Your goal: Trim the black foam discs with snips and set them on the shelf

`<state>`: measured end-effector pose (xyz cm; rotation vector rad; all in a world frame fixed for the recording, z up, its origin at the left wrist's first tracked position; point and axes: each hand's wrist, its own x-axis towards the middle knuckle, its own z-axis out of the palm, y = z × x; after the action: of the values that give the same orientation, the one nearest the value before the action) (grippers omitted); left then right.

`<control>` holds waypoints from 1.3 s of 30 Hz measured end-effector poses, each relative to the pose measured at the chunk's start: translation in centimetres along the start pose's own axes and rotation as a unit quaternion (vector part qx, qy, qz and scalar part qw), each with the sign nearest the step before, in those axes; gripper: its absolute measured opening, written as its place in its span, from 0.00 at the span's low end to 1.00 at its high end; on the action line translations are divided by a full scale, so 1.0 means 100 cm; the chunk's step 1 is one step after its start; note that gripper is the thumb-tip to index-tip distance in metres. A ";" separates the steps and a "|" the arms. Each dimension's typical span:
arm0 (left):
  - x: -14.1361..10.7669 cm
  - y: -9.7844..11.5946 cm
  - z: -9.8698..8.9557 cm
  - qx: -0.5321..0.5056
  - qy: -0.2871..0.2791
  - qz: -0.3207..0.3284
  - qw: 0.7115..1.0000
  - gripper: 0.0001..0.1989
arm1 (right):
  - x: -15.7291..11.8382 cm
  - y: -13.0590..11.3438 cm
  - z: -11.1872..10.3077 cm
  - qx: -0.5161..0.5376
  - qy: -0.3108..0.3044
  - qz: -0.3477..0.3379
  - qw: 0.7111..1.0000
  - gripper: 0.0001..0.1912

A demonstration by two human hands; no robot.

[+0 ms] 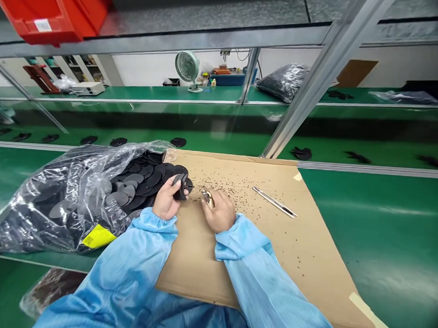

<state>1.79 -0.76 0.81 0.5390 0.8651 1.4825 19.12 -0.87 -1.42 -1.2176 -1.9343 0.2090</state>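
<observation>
My left hand is closed on a black plastic part, held up between thumb and fingers above the left side of the cardboard. A thin piece juts from the part's right side. A short gap to the right, my right hand wraps around small metal pliers, their jaws toward the part; most of the handles are hidden in my palm. Beside my left hand, a clear plastic bag lies with its mouth toward me, full of round black discs. Tiny black scraps are scattered over the cardboard sheet.
A slim knife-like tool lies on the cardboard at right. Behind runs a green conveyor belt with spaced black parts. A slanted metal post rises at the cardboard's far edge. Overhead, a red bin sits on a shelf.
</observation>
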 end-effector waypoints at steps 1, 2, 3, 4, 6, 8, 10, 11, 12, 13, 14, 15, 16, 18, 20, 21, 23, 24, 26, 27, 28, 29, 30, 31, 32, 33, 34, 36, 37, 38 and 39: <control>0.000 0.000 0.001 -0.006 -0.006 -0.006 1.000 0.19 | 0.000 0.001 0.001 -0.016 -0.004 -0.008 1.000 0.13; -0.001 0.001 0.002 -0.011 -0.010 -0.015 1.000 0.18 | 0.000 0.001 0.001 -0.029 -0.006 -0.013 0.999 0.13; -0.002 0.001 0.003 -0.013 -0.015 -0.025 0.999 0.17 | 0.000 0.002 0.001 -0.040 -0.008 -0.018 0.999 0.14; -0.003 0.001 0.004 -0.014 -0.020 -0.035 0.999 0.17 | 0.001 0.002 0.001 -0.048 -0.010 -0.023 0.999 0.14; -0.005 0.000 0.005 -0.019 -0.028 -0.052 0.998 0.16 | 0.001 0.002 0.001 -0.053 -0.015 -0.036 0.998 0.14; -0.007 -0.001 0.005 -0.028 -0.035 -0.063 0.997 0.15 | 0.001 0.001 0.001 -0.051 -0.020 -0.048 0.997 0.13; -0.007 -0.001 0.005 -0.038 -0.037 -0.068 0.996 0.15 | 0.000 0.000 0.000 -0.047 -0.020 -0.056 0.997 0.13; -0.007 -0.001 0.005 -0.042 -0.036 -0.070 0.996 0.15 | 0.000 0.000 0.000 -0.044 -0.018 -0.057 0.997 0.12; -0.007 -0.001 0.005 -0.044 -0.034 -0.070 0.996 0.15 | 0.000 -0.001 0.000 -0.042 -0.015 -0.057 0.997 0.12; -0.007 0.000 0.005 -0.046 -0.031 -0.070 0.996 0.15 | 0.000 -0.001 0.000 -0.039 -0.012 -0.058 0.998 0.12; -0.007 0.000 0.005 -0.047 -0.029 -0.070 0.996 0.15 | 0.001 -0.001 -0.001 -0.037 -0.010 -0.059 0.998 0.12; -0.006 0.000 0.005 -0.047 -0.027 -0.072 0.996 0.15 | 0.001 -0.001 -0.001 -0.037 -0.009 -0.061 0.997 0.12; -0.006 0.000 0.005 -0.046 -0.027 -0.073 0.996 0.15 | 0.001 -0.001 -0.001 -0.038 -0.009 -0.063 0.997 0.12; -0.006 0.000 0.005 -0.043 -0.030 -0.077 0.996 0.15 | 0.001 0.000 -0.001 -0.041 -0.016 -0.068 0.997 0.12; -0.007 0.000 0.005 -0.040 -0.032 -0.081 0.995 0.15 | 0.000 0.000 0.000 -0.047 -0.025 -0.067 0.996 0.12; -0.007 0.000 0.005 -0.038 -0.032 -0.082 0.995 0.15 | 0.000 -0.001 -0.001 -0.051 -0.029 -0.063 0.996 0.13; -0.007 0.000 0.005 -0.034 -0.029 -0.083 0.996 0.15 | 0.000 -0.001 -0.001 -0.063 -0.038 -0.056 0.996 0.13; -0.007 0.000 0.005 -0.033 -0.028 -0.083 0.996 0.15 | 0.000 -0.001 -0.002 -0.070 -0.042 -0.052 0.995 0.13; -0.007 0.000 0.005 -0.030 -0.030 -0.082 0.996 0.15 | 0.000 -0.001 -0.003 -0.083 -0.050 -0.049 0.994 0.12; -0.007 0.000 0.005 -0.028 -0.033 -0.080 0.996 0.15 | 0.000 -0.001 -0.004 -0.090 -0.053 -0.049 0.993 0.13; -0.007 0.000 0.004 -0.026 -0.035 -0.078 0.996 0.15 | 0.000 -0.001 -0.005 -0.098 -0.057 -0.049 0.992 0.13; -0.007 0.000 0.004 -0.025 -0.037 -0.076 0.996 0.15 | 0.001 -0.001 -0.005 -0.105 -0.062 -0.048 0.991 0.13; -0.007 0.000 0.004 -0.023 -0.038 -0.074 0.996 0.15 | 0.001 -0.002 -0.006 -0.111 -0.068 -0.045 0.990 0.13; -0.006 -0.001 0.003 -0.021 -0.038 -0.073 0.996 0.15 | 0.000 -0.002 -0.006 -0.115 -0.075 -0.041 0.990 0.13; -0.006 -0.001 0.003 -0.020 -0.038 -0.072 0.996 0.15 | 0.000 -0.002 -0.006 -0.116 -0.083 -0.034 0.989 0.13; -0.006 -0.001 0.003 -0.017 -0.038 -0.071 0.997 0.15 | 0.000 -0.003 -0.006 -0.113 -0.089 -0.025 0.989 0.12; -0.007 -0.001 0.004 -0.015 -0.037 -0.068 0.997 0.15 | 0.000 -0.003 -0.005 -0.104 -0.092 -0.013 0.990 0.11; -0.007 -0.002 0.004 -0.012 -0.032 -0.055 0.998 0.18 | 0.000 -0.003 -0.004 -0.063 -0.089 0.015 0.994 0.09; -0.007 -0.002 0.005 -0.008 -0.029 -0.044 0.999 0.20 | 0.001 -0.003 -0.004 -0.034 -0.083 0.031 0.996 0.09; -0.007 -0.003 0.005 -0.003 -0.025 -0.031 0.999 0.22 | 0.001 -0.003 -0.004 -0.004 -0.073 0.046 0.996 0.08; -0.007 -0.003 0.006 0.004 -0.021 -0.019 1.000 0.25 | 0.002 -0.002 -0.004 0.023 -0.061 0.060 0.996 0.08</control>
<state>2.49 -1.40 1.05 0.5551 0.8435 1.4286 19.21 -0.93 -0.96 -1.3177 -1.9513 0.3963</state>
